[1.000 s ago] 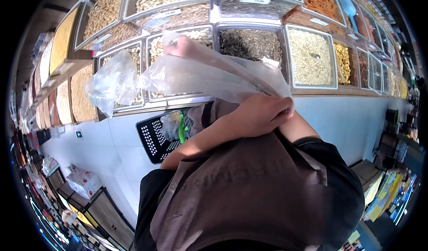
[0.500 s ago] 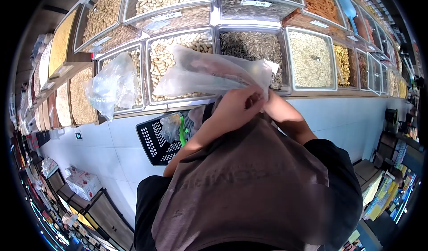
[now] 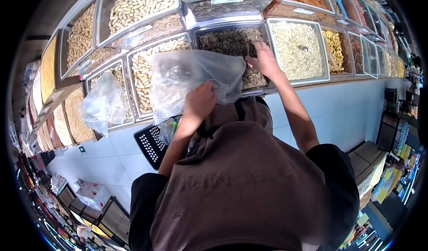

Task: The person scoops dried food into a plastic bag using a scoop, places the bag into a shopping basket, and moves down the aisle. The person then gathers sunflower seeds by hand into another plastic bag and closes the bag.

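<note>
My left hand [image 3: 199,103] is shut on the lower edge of a clear plastic bag [image 3: 187,74], which it holds up in front of the peanut bin [image 3: 139,74]. My right hand [image 3: 264,60] reaches into the bin of striped sunflower seeds [image 3: 225,42]. Its fingertips are down among the seeds, so its grip is hidden. The bag's right edge lies close to that hand, just over the bin's front rim.
A black perforated basket [image 3: 151,145] hangs below my left forearm, holding a small filled bag and something green. Another clear bag [image 3: 100,103] hangs by the left-hand bins. Bins of pale kernels [image 3: 298,50], corn and other snacks run to the right. White tiled floor lies below.
My right hand has let go of the bag and moved up into the sunflower seed bin. The left hand now holds the bag alone, further left, and the view has shifted.
</note>
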### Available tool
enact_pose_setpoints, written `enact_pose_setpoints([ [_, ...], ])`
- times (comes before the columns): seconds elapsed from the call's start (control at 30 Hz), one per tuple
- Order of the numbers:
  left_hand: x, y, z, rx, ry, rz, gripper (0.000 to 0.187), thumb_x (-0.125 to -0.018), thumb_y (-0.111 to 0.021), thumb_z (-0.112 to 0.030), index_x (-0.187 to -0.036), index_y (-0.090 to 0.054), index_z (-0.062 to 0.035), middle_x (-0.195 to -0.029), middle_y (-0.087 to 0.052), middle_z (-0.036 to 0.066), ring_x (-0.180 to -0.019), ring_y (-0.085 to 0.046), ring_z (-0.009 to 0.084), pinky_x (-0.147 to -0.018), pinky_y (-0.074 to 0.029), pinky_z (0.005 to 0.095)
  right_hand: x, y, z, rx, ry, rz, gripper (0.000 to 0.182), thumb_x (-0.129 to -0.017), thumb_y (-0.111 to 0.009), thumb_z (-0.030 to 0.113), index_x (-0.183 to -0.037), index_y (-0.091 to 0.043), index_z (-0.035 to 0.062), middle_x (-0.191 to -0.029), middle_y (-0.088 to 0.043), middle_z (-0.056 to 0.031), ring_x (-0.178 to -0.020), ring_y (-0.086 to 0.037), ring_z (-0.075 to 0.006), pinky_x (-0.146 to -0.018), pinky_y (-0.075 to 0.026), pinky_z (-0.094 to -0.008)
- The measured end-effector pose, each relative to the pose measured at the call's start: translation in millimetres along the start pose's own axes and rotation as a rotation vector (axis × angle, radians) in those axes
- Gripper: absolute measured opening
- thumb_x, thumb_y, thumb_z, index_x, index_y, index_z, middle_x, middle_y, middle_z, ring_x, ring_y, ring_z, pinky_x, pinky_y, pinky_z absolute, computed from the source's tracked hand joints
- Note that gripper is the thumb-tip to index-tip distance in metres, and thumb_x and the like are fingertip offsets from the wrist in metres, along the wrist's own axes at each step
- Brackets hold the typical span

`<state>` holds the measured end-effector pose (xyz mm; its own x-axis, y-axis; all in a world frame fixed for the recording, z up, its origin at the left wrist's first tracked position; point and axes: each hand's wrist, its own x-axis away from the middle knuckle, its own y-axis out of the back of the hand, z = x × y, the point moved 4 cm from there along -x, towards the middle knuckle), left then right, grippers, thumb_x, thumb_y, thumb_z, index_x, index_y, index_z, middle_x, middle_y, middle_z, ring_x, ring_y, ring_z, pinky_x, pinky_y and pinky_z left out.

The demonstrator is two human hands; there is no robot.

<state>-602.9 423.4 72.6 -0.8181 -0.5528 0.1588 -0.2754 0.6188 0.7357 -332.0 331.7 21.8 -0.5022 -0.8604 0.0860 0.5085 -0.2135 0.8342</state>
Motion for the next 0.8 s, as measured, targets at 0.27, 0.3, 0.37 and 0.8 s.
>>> enact_pose_setpoints([
  [0.27,-35.2,6.8,-61.0,0.04,0.03,-0.132,0.049,-0.076,-0.08,-0.029,-0.115,-0.061,-0.0048,-0.104,-0.063,0.018,-0.096,-0.063,0.0366,-0.082,-0.051,0.0441,-60.2,-56.8,-19.1,0.207,-0.04,0.04,0.092,-0.072,-0.081,0.046,-0.144,-0.04,0.0063,-0.135,-0.045,-0.0258,-0.132,-0.039,-0.046,-0.102,-0.045,-0.0552],
  [0.3,-39.1,2.0,-67.4,-0.022,-0.003,-0.128,0.052,-0.075,-0.081,-0.03,-0.116,-0.061,-0.0051,-0.105,-0.062,0.017,-0.099,-0.062,0.0368,-0.085,-0.05,0.0447,-64.7,-59.4,-20.4,0.222,-0.029,0.049,0.089,-0.071,-0.082,0.045,-0.142,-0.042,0.0088,-0.131,-0.047,-0.0256,-0.13,-0.041,-0.0467,-0.101,-0.047,-0.0537],
  [0.37,-46.2,-13.5,-75.0,-0.202,0.013,-0.048,0.054,-0.075,-0.081,-0.033,-0.118,-0.063,-0.006,-0.111,-0.061,0.017,-0.106,-0.059,0.0371,-0.091,-0.048,0.0461,-75.0,-59.0,-27.9,0.199,-0.02,0.124,0.09,-0.071,-0.082,0.046,-0.142,-0.042,0.009,-0.131,-0.048,-0.0264,-0.127,-0.044,-0.0477,-0.102,-0.047,-0.0524],
  [0.8,-66.4,-22.7,-36.8,0.149,0.151,-0.098,0.017,-0.092,-0.066,-0.018,-0.09,-0.063,-0.0013,-0.066,-0.062,0.015,-0.06,-0.06,0.0288,-0.059,-0.047,0.0409,-71.9,-80.8,-68.5,-0.14,-0.078,0.336,0.075,-0.074,-0.077,0.047,-0.124,-0.06,-0.0058,-0.117,-0.066,-0.0285,-0.108,-0.065,-0.0411,-0.096,-0.05,-0.0447],
])
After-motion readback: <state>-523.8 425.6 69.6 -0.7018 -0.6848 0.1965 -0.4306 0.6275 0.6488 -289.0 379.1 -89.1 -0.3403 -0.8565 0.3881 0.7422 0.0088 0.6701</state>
